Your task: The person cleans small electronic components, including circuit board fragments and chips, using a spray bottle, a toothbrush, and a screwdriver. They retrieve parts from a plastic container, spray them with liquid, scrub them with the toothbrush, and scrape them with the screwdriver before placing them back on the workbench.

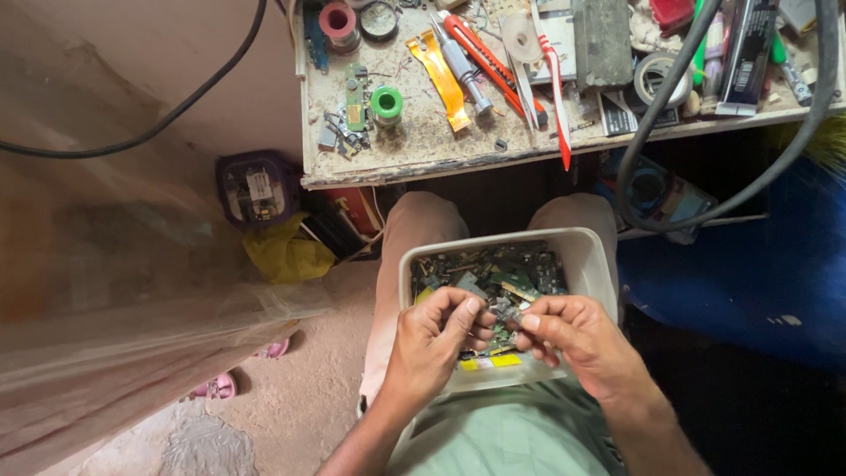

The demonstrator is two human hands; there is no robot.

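A white plastic tub (592, 256) rests on my lap, filled with several small green circuit boards and metal scraps. Over its near half, my left hand (436, 339) and my right hand (577, 339) meet fingertip to fingertip. Both pinch one small circuit board piece (506, 313) between thumbs and forefingers. The piece is mostly hidden by my fingers. A yellow label (493, 361) shows in the tub just under my hands.
A dusty workbench (414, 154) stands ahead with solder spools (386, 103), a red box cutter (485, 57), an orange flex strip (443, 79), tape rolls and pens. A thick black cable (670, 79) loops down at right. Left: a purple box (256, 189), a yellow bag (282, 256), clear plastic sheeting.
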